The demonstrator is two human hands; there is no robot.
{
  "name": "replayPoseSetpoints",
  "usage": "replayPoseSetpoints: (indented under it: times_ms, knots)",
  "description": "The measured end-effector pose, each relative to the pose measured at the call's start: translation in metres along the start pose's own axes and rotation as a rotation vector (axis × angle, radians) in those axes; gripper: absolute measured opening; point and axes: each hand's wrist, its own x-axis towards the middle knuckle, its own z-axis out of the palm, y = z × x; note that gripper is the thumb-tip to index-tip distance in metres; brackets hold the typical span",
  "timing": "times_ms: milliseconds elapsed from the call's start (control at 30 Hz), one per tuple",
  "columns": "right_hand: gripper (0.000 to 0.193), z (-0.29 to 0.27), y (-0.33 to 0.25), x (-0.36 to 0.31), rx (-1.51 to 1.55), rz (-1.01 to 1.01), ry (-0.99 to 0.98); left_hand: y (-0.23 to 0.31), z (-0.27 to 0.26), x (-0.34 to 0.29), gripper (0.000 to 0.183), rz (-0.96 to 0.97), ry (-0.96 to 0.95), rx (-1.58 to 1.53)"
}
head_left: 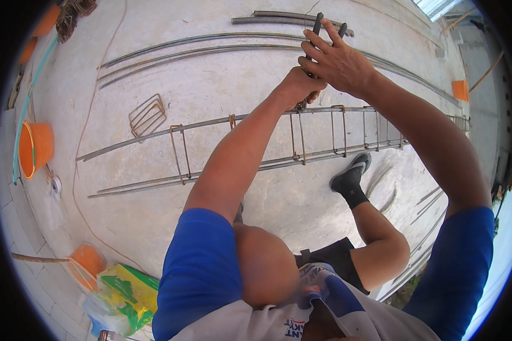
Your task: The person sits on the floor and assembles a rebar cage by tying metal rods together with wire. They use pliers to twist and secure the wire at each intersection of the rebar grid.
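Note:
My right hand (pixel 342 63) reaches across a pair of black-handled pincers (pixel 318 24), its fingers spread over the two parted handles. Just below, my left hand (pixel 299 86) is closed by the lower part of the tool; what lies inside its fingers is hidden. Both hands are above the upper bar of a long rebar cage (pixel 318 109), where dark, rusty bits (pixel 301 105) show under the left fist. Rusty rectangular stirrups (pixel 294 136) stand at intervals along the cage's bars. The tool's jaws cannot be made out.
Loose stirrups (pixel 148 115) lie beyond the cage's left end. Long rebars (pixel 199 52) and shorter bars (pixel 261 20) lie farther off. Orange buckets (pixel 40 146) stand left, near a green-yellow bag (pixel 128 298). My shod foot (pixel 350 175) rests beside the cage. A cord (pixel 85 128) crosses the floor.

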Motion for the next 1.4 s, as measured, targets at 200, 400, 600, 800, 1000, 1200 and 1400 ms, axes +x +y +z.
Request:
replayPoseSetpoints:
  times_ms: [200, 400, 600, 800, 1000, 1200, 1400]
  knots:
    - [0.016, 0.053, 0.000, 0.012, 0.081, -0.021, -0.300, -0.009, -0.010, 0.017, 0.020, -0.116, -0.072, -0.223]
    - [0.015, 0.100, -0.011, 0.018, 0.290, -0.036, -0.368, -0.027, -0.018, 0.029, 0.024, -0.301, 0.016, -0.406]
    - [0.009, 0.089, -0.004, 0.007, 0.348, 0.015, -0.516, -0.025, -0.015, 0.032, 0.028, -0.270, -0.115, -0.290]
    - [0.018, 0.015, 0.022, 0.013, 0.512, 0.150, -0.923, -0.002, 0.012, 0.012, 0.037, 0.076, -0.039, 0.689]
    - [0.027, -0.016, 0.025, 0.028, 0.512, 0.215, -1.273, -0.008, 0.032, 0.019, 0.036, 0.197, 0.039, 0.859]
    - [0.023, -0.004, 0.011, -0.019, -0.033, 0.051, -0.256, 0.013, 0.006, 0.001, 0.021, -0.057, -0.153, 0.117]
    - [0.007, -0.003, 0.023, -0.009, 0.131, 0.028, -0.457, 0.009, 0.000, 0.004, 0.034, -0.077, -0.197, 0.098]
